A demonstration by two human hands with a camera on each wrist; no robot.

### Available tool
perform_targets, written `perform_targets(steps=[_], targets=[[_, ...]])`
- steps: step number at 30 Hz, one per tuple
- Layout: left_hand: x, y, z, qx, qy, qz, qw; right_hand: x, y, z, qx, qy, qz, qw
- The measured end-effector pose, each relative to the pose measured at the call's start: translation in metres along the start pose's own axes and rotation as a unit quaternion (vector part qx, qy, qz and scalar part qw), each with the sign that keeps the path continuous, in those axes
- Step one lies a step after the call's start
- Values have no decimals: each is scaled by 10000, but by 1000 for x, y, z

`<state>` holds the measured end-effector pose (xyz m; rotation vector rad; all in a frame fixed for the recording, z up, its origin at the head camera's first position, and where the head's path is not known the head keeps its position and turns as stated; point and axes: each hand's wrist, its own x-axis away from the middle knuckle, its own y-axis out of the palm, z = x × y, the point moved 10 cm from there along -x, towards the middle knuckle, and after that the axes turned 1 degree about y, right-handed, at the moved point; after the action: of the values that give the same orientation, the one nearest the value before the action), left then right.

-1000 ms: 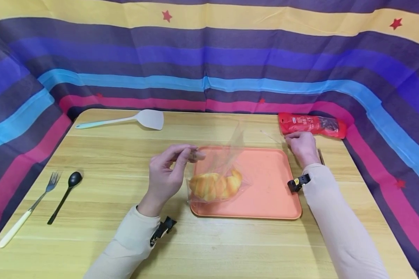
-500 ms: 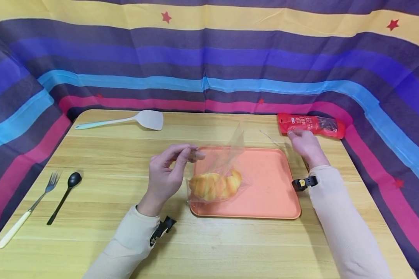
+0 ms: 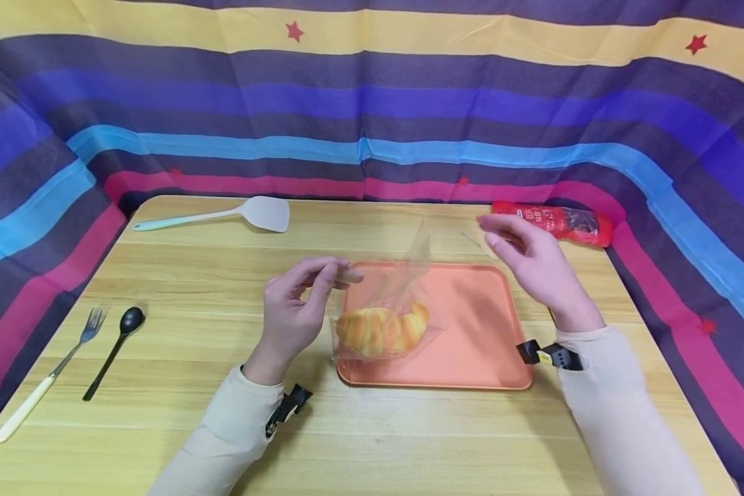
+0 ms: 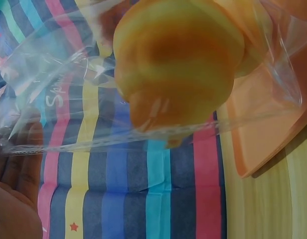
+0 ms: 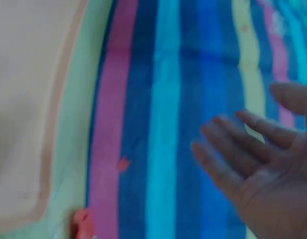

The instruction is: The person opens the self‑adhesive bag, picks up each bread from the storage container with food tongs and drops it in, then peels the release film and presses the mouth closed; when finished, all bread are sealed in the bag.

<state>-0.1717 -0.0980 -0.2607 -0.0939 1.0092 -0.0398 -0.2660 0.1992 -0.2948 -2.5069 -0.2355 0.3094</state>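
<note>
A clear plastic bag (image 3: 397, 296) with a golden croissant (image 3: 381, 329) inside rests on the near-left part of an orange tray (image 3: 471, 331). My left hand (image 3: 304, 303) pinches the bag's upper edge at the tray's left side. In the left wrist view the croissant (image 4: 178, 59) fills the frame inside the bag (image 4: 69, 99). My right hand (image 3: 527, 255) hovers open above the tray's far right corner, fingers spread and empty. In the right wrist view the right hand (image 5: 258, 164) shows against the striped cloth.
A red snack packet (image 3: 558, 222) lies at the table's far right, just beyond my right hand. A pale spatula (image 3: 223, 215) lies at the far left. A fork (image 3: 49, 375) and a black spoon (image 3: 111, 348) lie at the left edge. Striped cloth walls surround the table.
My right hand has lifted off the table near the red packet and swung left toward the bag, fingers opening. The left hand and the bag have stayed put.
</note>
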Motion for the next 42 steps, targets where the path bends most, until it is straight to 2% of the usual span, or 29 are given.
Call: perform_targets(steps=[3,5,8,11,16,19,21,26,30,36,42], targets=[[0,0,1,8,23,12,10000,9,17,-32,-454,-693,-217,9963],[0,-1,1,41,20,22,10000,13,30,-47,-790,-953,-361,9917],[1,-1,1,104,10,29,9999,16,45,-61,-1320,-1131,-402,9840],[1,0,2,139,18,9,9999,13,56,-66,-1672,-1096,-237,9795],[1,1,2,196,36,-46,9998,3,62,-64,-1463,-921,211,9847],[0,2,3,234,37,-67,9997,-1,65,-65,-1214,-952,267,9877],[0,2,4,244,45,-94,9996,-1,65,-66,-1122,-1035,235,9880],[1,1,3,378,-37,-89,9992,5,59,-73,-1296,-1364,222,9819],[2,-1,1,436,-107,-11,9990,12,50,-76,-1411,-1475,384,9782],[4,-2,-4,372,-270,14,9989,24,35,-72,-1653,-1353,785,9738],[4,-8,-7,440,-492,343,9972,33,23,-68,-1695,-1186,1072,9725]])
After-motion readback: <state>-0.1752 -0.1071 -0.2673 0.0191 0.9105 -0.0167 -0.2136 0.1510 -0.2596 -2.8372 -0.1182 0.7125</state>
